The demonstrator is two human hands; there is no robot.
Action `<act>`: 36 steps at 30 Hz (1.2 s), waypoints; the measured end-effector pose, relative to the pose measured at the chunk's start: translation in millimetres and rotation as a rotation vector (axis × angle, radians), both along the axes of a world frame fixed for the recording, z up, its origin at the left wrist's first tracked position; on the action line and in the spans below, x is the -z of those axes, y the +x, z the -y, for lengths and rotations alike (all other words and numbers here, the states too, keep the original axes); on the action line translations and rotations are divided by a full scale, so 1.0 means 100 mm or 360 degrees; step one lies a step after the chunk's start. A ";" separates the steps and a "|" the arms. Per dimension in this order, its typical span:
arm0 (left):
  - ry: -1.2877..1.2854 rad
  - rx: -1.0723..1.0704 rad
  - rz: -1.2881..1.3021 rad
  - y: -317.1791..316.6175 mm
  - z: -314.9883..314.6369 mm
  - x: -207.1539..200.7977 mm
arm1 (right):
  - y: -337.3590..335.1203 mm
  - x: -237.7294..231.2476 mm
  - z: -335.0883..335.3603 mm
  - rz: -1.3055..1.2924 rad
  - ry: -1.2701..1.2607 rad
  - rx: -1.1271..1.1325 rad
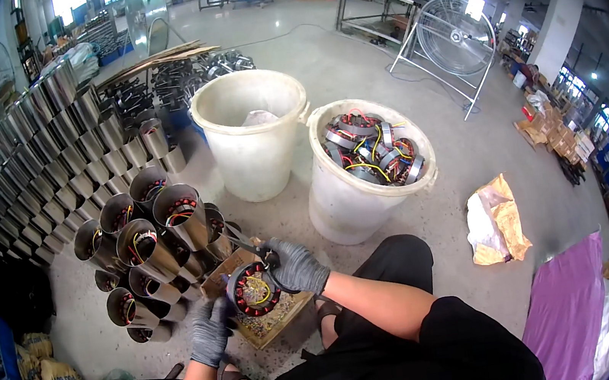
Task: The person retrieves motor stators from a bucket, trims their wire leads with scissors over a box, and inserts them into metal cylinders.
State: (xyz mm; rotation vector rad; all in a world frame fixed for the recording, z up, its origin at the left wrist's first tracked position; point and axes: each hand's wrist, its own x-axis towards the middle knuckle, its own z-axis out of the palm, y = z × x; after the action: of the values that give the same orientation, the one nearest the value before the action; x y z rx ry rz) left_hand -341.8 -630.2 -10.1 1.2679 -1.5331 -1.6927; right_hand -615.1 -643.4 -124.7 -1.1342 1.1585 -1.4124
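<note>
My right hand (pixel 298 266), in a grey knit glove, is closed round a pair of black-handled scissors (pixel 257 248), whose blades point up and to the left. Just below them is a ring-shaped motor stator (pixel 235 291) with red copper windings and yellow wires across its middle. My left hand (pixel 210 331), gloved alike, has its curled fingers at the stator's lower left edge and appears to grip it. Beneath the stator, a shallow wooden box (pixel 280 325) holds small scraps.
Metal cylinders (pixel 144 246), several with wired stators inside, stand stacked at left before a wall of more cylinders (pixel 46 158). Ahead are a white bucket (pixel 255 162) and a second bucket (pixel 346 211) full of stators. A torn paper bag (pixel 497 222) and floor fan (pixel 456 37) are right.
</note>
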 end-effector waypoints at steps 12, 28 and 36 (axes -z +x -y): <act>0.0929 -0.0481 -0.0976 0.09 0.15 0.25 | 0.46 -1.31 -0.53 -0.0868 -0.0145 -0.0023; 0.0691 -0.0275 -0.1317 0.18 0.19 -0.11 | 0.43 -0.67 -0.39 -0.0412 0.0412 -0.0125; 0.0387 -0.0363 -0.1024 0.24 0.18 -0.08 | 0.54 -0.48 -0.43 0.0096 0.0453 -0.0160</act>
State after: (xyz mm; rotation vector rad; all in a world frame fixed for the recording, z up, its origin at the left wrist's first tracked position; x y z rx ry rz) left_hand -317.6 -647.9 -1.9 0.8346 -0.7977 -1.9163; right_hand -560.6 -600.1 -77.1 -0.9298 1.1989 -1.1551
